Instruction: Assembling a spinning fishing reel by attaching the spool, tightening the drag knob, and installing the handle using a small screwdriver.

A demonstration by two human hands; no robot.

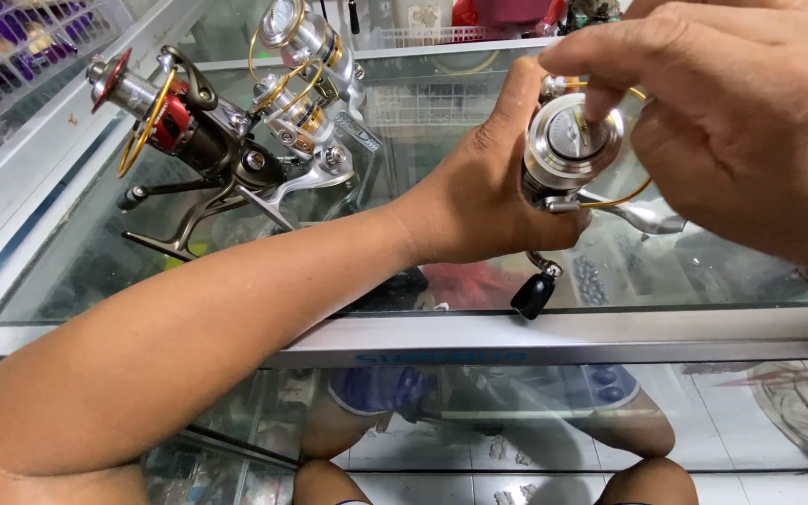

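Carefully now: left hand (479, 201) clamped round the reel (568, 145), right fingertips (596, 103) pinched on its cap — best keep that steady.

Silver spinning reel (568, 150) in the left hand (488, 192) — right hand (731, 122) fingertips on its spool cap — above a glass counter (423, 290).

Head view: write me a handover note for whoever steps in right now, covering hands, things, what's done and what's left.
Left hand: grips a silver reel from its left side, held above the glass counter.
Right hand: fingertips on the knob at the top of the reel's spool.
The reel's black handle knob hangs below.
Two other reels lie on the counter at left: a red-and-dark one and a silver-and-gold one.
Done: reel picked up.
Left: whatever the spool knob needs; whether it is being loosened or tightened cannot be told.
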